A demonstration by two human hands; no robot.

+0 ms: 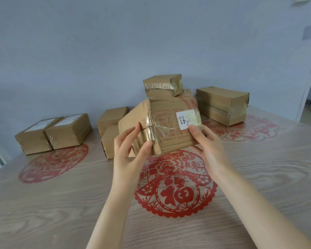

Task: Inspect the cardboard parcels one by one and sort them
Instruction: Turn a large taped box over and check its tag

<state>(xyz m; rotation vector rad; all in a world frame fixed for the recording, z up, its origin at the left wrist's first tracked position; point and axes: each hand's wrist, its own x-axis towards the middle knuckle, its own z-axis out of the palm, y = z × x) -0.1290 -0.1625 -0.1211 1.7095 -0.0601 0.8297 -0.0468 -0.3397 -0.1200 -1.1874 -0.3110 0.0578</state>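
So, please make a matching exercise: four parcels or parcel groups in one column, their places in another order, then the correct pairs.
1. parcel with white sticker
2. small taped parcel
3. two long parcels
4. pair with white labels

A. far left on the table
B. stacked at the right
C. held in both hands
D. highest, on the middle pile

Pairs: 1-C, 2-D, 3-B, 4-A

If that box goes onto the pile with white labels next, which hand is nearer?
Left hand: that pile sits on its side; the right hand would cross over.

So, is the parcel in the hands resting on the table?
No, the parcel is held up between the left hand and right hand, above the table.
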